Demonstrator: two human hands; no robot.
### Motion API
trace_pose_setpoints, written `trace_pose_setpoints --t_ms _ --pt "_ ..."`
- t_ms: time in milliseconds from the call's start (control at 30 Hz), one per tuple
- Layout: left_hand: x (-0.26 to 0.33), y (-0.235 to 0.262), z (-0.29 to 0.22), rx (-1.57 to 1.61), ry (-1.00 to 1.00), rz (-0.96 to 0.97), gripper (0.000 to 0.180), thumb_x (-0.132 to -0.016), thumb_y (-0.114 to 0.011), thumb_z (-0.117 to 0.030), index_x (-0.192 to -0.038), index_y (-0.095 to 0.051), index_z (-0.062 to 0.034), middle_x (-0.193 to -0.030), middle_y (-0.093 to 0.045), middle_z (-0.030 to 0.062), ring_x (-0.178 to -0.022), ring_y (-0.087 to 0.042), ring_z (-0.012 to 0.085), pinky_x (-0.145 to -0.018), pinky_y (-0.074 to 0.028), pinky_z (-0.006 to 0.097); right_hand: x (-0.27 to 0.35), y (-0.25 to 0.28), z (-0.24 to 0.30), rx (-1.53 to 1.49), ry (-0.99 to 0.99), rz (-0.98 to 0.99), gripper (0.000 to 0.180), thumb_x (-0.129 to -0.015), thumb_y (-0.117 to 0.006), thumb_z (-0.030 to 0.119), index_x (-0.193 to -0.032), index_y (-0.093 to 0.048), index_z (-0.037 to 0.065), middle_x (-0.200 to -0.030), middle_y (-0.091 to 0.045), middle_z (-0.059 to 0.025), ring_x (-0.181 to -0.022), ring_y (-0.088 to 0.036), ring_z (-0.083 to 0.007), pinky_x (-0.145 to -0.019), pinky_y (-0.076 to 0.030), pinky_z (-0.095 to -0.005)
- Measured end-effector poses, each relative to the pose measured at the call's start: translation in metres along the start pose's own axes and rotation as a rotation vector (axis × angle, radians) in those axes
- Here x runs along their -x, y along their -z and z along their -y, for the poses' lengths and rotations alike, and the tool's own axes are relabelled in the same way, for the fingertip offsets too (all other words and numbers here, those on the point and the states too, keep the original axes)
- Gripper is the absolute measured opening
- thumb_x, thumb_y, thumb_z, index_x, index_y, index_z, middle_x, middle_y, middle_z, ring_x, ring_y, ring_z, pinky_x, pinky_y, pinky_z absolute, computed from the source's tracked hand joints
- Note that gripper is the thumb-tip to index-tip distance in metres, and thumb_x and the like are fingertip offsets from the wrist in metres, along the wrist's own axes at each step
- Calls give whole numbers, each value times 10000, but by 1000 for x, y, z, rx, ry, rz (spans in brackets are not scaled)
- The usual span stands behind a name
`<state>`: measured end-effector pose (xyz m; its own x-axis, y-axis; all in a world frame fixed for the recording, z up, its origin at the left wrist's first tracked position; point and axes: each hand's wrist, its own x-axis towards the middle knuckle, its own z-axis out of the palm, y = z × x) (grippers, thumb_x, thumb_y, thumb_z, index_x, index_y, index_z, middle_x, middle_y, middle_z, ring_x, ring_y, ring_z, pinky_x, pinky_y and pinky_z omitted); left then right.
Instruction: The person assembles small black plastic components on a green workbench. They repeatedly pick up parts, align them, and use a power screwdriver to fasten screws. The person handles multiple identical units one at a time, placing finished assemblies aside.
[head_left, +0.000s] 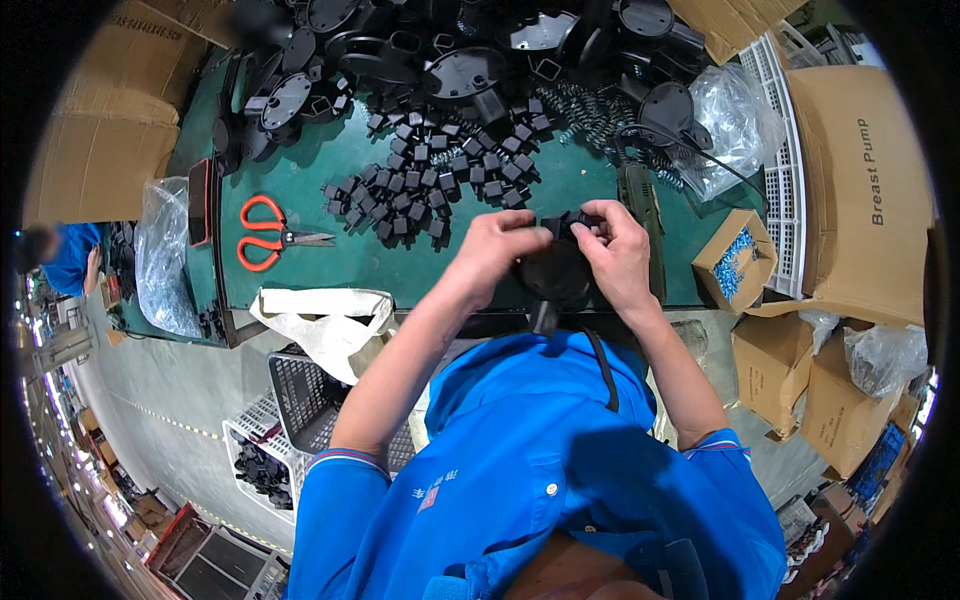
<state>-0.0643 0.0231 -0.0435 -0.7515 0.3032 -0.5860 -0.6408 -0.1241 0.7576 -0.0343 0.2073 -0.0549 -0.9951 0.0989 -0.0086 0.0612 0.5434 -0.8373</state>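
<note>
At the table's front edge, close to my body, I have a black round plastic part [556, 277] with a short stem pointing toward me. My left hand [482, 252] is closed on its left upper side, with thumb and fingertips against it. On the other side my right hand [617, 258] pinches the small piece at its far end; the fingers partly hide that piece. Just beyond my hands lies a spread pile of small black block-shaped parts [415, 182]. Metal springs [598, 115] are heaped to the right of them.
Orange-handled scissors [265, 240] lie left on the green table [300, 185]. More black round parts [465, 72] are piled at the back. A power screwdriver [640, 215] is right of my hands, near a small box [722, 255] of blue screws. Crates [300, 400] stand below left.
</note>
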Motion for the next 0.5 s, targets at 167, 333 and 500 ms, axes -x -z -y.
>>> trace_pose_setpoints --t_ms 167,333,500 --pt "0 25 21 512 269 335 218 -914 -652 -99 -1096 -634 19 -881 -654 38 -748 -660 141 -752 -610 304 15 1 12 -496 -185 -30 234 -874 -672 4 -1097 -611 -38 -944 -649 -48 -773 -612 -84 -689 -516 -219" --pt "39 -9 39 260 28 141 424 -882 -713 -123 -1277 -602 -19 -1135 -661 47 -1034 -619 167 -919 -499 323 37 3 22 -507 -20 -45 255 -831 -710 19 -1076 -644 -7 -957 -657 -80 -833 -641 -138 -743 -517 -265" --pt "50 -13 49 328 -148 165 458 -892 -708 -151 -1312 -577 -23 -1170 -645 35 -1062 -603 150 -935 -491 320 36 24 33 -376 194 11 229 -798 -722 1 -1017 -654 -6 -946 -659 -108 -819 -656 -207 -739 -517 -292"
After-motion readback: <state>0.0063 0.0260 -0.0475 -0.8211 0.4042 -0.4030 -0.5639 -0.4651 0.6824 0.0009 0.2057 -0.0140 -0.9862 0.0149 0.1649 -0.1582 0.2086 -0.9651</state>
